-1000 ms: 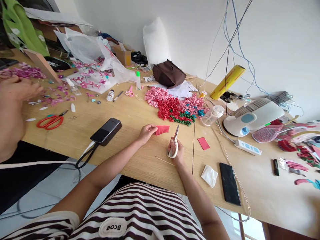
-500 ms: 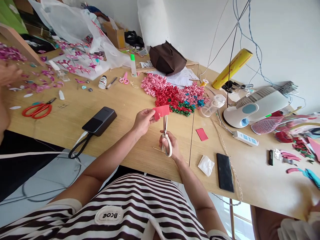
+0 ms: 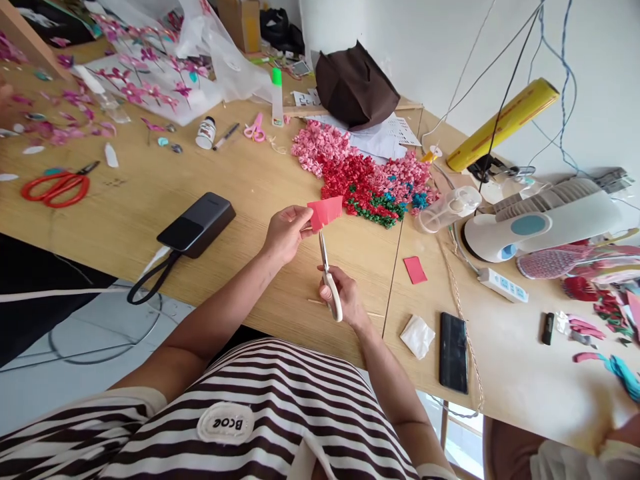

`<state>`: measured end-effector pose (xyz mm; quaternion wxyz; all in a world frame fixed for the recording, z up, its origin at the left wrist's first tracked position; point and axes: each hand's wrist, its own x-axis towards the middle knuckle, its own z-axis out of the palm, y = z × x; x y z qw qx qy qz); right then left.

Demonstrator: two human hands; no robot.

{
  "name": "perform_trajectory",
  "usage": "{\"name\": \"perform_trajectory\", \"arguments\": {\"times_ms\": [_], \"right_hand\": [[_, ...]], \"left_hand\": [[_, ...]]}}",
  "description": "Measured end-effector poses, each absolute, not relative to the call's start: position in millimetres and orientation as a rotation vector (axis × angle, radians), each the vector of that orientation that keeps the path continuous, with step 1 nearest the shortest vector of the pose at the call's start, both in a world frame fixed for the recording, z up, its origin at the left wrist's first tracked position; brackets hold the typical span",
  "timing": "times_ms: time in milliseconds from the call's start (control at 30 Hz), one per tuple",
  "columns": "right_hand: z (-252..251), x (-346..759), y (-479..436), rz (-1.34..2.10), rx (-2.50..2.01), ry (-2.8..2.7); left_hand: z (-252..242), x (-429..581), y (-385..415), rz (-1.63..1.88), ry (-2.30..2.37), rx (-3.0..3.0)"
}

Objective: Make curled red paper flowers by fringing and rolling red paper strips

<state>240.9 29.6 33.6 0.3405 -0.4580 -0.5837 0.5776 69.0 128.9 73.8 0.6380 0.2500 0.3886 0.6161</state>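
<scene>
My left hand (image 3: 286, 233) pinches a small red-pink sheet (image 3: 327, 212) by its left end; slits show along its lower edge. In my right hand (image 3: 345, 293) is a pair of white-handled scissors (image 3: 331, 293), with my fingers through the loops. The blades point up and their tips meet the sheet's lower edge close to my left fingertips. Whether the sheet is paper or cloth I cannot tell. Another red piece (image 3: 415, 270) lies flat on the table to the right. Behind the sheet spreads a heap of pink, red, green and blue crinkled bits (image 3: 365, 177).
A black power bank (image 3: 196, 225) with cables and orange-handled scissors (image 3: 60, 188) lie on the left. At right are a crumpled white tissue (image 3: 417, 337), a phone (image 3: 453, 352), a clear cup (image 3: 450, 209), a power strip (image 3: 503, 285) and a white fan (image 3: 540, 223).
The scissors have shifted from the middle of the sheet's lower edge towards my left fingers. The sheet is tilted more, and the whole view has turned slightly.
</scene>
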Motion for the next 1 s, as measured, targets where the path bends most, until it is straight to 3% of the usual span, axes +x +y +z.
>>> {"name": "perform_trajectory", "arguments": {"times_ms": [500,1000], "right_hand": [[29.7,243.3,31.4,1.446,-1.253,-1.488],[38.9,239.9,32.1,1.133,-1.405,-1.641]], "left_hand": [[72.3,77.2,119.2,1.340,0.918,0.592],[71.1,78.0,118.9,1.351,0.872,0.641]]}}
